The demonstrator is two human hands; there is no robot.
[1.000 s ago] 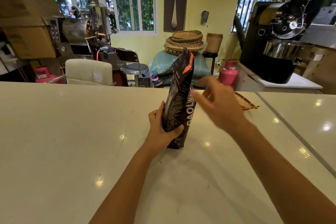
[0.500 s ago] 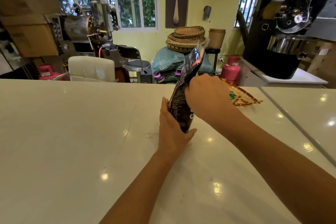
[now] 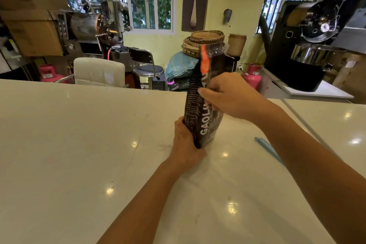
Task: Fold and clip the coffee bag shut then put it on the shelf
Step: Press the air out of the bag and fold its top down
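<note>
A tall black coffee bag (image 3: pixel 200 119) with white lettering and an orange strip near its top stands upright on the white counter (image 3: pixel 79 144). My left hand (image 3: pixel 185 144) grips the bag's lower left edge at its base. My right hand (image 3: pixel 231 97) is closed on the bag's middle from the right side. The bag's top rises above both hands and looks unfolded. A light blue clip-like stick (image 3: pixel 269 150) lies flat on the counter, just right of the bag and under my right forearm.
Beyond the counter's far edge stand a white chair (image 3: pixel 99 71), a stool (image 3: pixel 148 69), stacked woven baskets (image 3: pixel 204 41), pink gas cylinders (image 3: pixel 252 77) and two roasting machines (image 3: pixel 309 45). A seam (image 3: pixel 297 117) splits the counter at the right.
My right hand went from open beside the bag to closed on its middle. The bag turned so its lettered face shows more. The view shifted, bringing the blue stick into sight.
</note>
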